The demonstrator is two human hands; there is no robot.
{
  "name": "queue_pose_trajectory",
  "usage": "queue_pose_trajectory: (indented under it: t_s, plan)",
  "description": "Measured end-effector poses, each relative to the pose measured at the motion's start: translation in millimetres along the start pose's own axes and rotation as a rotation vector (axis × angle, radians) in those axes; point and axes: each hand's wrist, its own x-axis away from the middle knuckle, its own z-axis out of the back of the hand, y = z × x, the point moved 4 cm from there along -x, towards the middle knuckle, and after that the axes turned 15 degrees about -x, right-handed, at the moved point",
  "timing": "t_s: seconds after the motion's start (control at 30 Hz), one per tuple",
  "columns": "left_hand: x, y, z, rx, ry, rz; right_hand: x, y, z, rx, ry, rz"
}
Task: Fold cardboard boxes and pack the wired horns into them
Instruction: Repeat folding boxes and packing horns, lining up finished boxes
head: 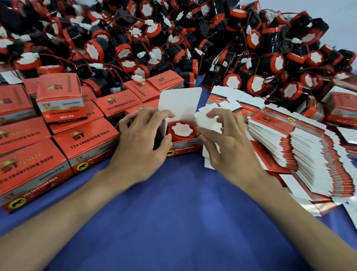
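Head view. An open box (184,146), red with black print, stands near the middle of the blue tabletop (175,213), its white lid flap (179,101) upright at the back. A horn (182,131) sits inside it, its red rim and white face turned upward. The left hand (143,140) grips the box's left side, fingers curled over the wall and thumb against the front edge. The right hand (228,141) holds the white side flap (209,125) on the box's right, fingers bent around it. Closed boxes (39,141) are stacked toward the left edge of the tabletop. A leaning stack of flat boxes (304,154) lies toward the right edge. A heap of loose horns (162,33), black and red with thin wires, fills the far edge.
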Motion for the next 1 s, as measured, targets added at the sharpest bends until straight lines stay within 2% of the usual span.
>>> queue_pose_trajectory:
  t_s: [0.2, 0.4, 0.5, 0.7, 0.8, 0.87, 1.0]
  plan:
    - [0.6, -2.1, 0.3, 0.008, -0.004, 0.013, -0.7, -4.1, -11.2, 0.152, -0.031, -0.12]
    - [0.6, -2.9, -0.8, 0.013, -0.012, 0.01, 4.7, -4.3, -8.9, -0.141, 0.144, 0.032]
    - [0.2, -4.0, -2.2, 0.011, -0.01, -0.003, 4.0, -2.8, -7.8, -0.206, 0.203, 0.05]
    - [0.8, -4.4, -3.3, 0.007, -0.018, -0.027, 7.2, -7.7, -10.8, -0.277, 0.09, 0.047]
    - [1.0, -5.7, -1.1, 0.079, -0.014, -0.019, 7.7, -9.5, -7.4, -0.448, 0.107, -0.057]
    - [1.5, -4.6, 1.4, 0.132, -0.01, -0.039, 8.5, -11.3, -6.1, -0.471, 0.12, -0.094]
    - [-0.6, -1.1, 0.1, 0.239, -0.066, -0.045, 8.9, -13.5, -11.5, -0.493, 0.024, -0.161]
